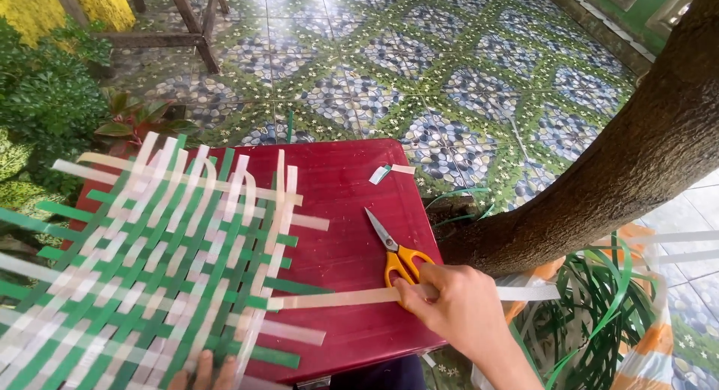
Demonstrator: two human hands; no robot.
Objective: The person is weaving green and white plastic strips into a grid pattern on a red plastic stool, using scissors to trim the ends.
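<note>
Pinching a pale cream strip in our right hand, fingers closed on it near mid-length; the strip's far end runs left from that hand into the green-and-cream woven mat, so the grip likely keeps it taut and level as a weft row. Free tail sticks out right of the hand, toward the tree trunk. Left hand sits at the mat's near edge, fingertips pressed flat on the weave, not gripping anything, probably pinning it against sliding. Orange-handled scissors lie just beyond the right hand, blades shut. Everything rests on the red worktop. Spare green strips hang in a sack under the right forearm.
</note>
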